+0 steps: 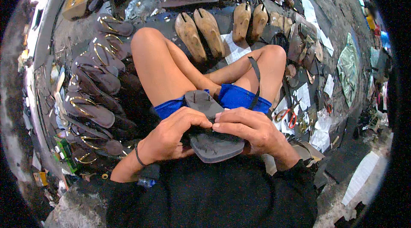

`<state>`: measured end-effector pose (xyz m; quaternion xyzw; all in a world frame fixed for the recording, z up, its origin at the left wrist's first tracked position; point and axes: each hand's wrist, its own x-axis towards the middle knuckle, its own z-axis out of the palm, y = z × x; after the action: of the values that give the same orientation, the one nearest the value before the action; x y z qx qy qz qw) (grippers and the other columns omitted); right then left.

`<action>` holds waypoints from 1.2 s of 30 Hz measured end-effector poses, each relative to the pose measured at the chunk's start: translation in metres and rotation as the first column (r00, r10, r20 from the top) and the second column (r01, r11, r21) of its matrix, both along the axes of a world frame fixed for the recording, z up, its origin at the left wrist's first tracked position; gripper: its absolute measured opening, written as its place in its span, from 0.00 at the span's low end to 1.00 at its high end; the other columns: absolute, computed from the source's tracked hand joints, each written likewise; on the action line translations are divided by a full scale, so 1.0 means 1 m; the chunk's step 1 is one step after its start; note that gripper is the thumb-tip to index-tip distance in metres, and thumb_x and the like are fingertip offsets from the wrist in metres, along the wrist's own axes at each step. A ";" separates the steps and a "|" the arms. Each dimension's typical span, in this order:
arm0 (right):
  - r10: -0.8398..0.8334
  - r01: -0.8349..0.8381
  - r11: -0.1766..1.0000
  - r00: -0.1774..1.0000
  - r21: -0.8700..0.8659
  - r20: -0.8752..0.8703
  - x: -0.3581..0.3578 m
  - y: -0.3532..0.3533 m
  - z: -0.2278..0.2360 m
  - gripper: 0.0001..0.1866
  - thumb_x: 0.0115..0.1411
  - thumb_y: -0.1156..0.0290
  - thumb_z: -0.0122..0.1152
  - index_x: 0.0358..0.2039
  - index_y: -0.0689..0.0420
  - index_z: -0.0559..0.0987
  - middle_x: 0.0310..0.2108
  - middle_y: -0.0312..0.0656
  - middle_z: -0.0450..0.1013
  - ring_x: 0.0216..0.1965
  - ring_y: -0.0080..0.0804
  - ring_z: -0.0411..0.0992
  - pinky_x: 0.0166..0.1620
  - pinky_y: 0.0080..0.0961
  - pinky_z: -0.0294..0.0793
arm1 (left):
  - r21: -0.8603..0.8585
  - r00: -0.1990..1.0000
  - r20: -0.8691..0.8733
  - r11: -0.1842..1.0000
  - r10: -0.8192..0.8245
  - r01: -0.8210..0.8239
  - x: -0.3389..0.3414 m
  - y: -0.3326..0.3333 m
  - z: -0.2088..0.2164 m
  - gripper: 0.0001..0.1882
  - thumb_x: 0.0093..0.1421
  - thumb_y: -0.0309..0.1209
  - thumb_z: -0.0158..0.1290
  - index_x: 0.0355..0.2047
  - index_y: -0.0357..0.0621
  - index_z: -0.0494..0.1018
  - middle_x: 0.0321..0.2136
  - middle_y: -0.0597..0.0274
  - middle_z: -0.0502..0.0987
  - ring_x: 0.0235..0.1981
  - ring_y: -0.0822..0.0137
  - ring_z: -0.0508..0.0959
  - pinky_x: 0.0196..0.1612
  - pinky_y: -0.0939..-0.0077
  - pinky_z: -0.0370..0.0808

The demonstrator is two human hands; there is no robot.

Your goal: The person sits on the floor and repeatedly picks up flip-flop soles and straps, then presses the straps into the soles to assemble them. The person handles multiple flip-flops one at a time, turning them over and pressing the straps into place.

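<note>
Between my hands lies a dark grey sandal sole [216,147], one end tilted toward my body and the other over my lap. Two short thin dark marks or slots show near its far end. My left hand [175,131] grips the left edge, thumb underneath or hidden, fingertips bent over the top. My right hand [250,129] holds the right edge, its fingers stretched across the upper face. The fingertips of both hands meet near the middle of the sole. A narrow black strap [257,76] hangs over my right thigh, apart from both hands.
Finished-looking dark sandals with gold trim [90,110] are piled along my left. Wooden shoe lasts [205,26] stand ahead of my legs. Red-handled scissors [292,119] lie among paper scraps [303,95] at my right. A green cloth [349,69] lies farther right.
</note>
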<state>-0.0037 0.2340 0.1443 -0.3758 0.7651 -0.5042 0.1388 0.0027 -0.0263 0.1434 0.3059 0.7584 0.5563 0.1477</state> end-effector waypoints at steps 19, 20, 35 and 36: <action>-0.500 0.541 0.838 0.815 -0.073 0.293 -0.137 -0.012 -0.111 0.35 0.54 0.68 0.68 0.60 0.65 0.66 0.54 0.56 0.69 0.56 0.55 0.69 0.57 0.42 0.70 | 0.146 0.801 0.245 0.796 0.546 -0.587 -0.039 0.028 -0.028 0.27 0.56 0.17 0.58 0.55 0.37 0.62 0.43 0.55 0.77 0.42 0.64 0.80 0.48 0.70 0.77; -0.646 0.651 0.758 0.745 0.025 0.168 -0.151 -0.015 -0.166 0.37 0.56 0.66 0.68 0.62 0.66 0.63 0.55 0.59 0.68 0.56 0.58 0.68 0.58 0.45 0.69 | 0.073 0.728 0.321 0.750 0.606 -0.657 -0.049 0.029 -0.032 0.26 0.56 0.18 0.58 0.55 0.35 0.65 0.43 0.56 0.77 0.41 0.65 0.80 0.48 0.70 0.77; -0.012 0.668 0.717 0.297 -0.199 0.955 -0.015 0.027 -0.059 0.42 0.54 0.55 0.67 0.59 0.72 0.64 0.46 0.58 0.74 0.39 0.48 0.79 0.31 0.37 0.83 | 0.322 0.420 0.899 0.457 0.127 -0.829 -0.051 0.032 -0.137 0.30 0.71 0.52 0.42 0.58 0.37 0.66 0.47 0.56 0.76 0.46 0.64 0.78 0.47 0.68 0.77; 0.062 0.670 0.713 0.232 -0.206 0.971 -0.004 0.016 -0.026 0.43 0.52 0.54 0.68 0.59 0.72 0.64 0.45 0.60 0.74 0.38 0.50 0.79 0.27 0.39 0.83 | 0.172 0.303 0.913 0.417 0.272 -0.893 -0.052 0.029 -0.146 0.32 0.71 0.53 0.42 0.59 0.36 0.65 0.48 0.54 0.75 0.47 0.62 0.77 0.48 0.67 0.77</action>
<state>-0.0074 0.2505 0.1182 0.1414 0.3906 -0.8511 0.3209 -0.0497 0.0028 -0.0025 -0.2714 0.4076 0.8662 0.0998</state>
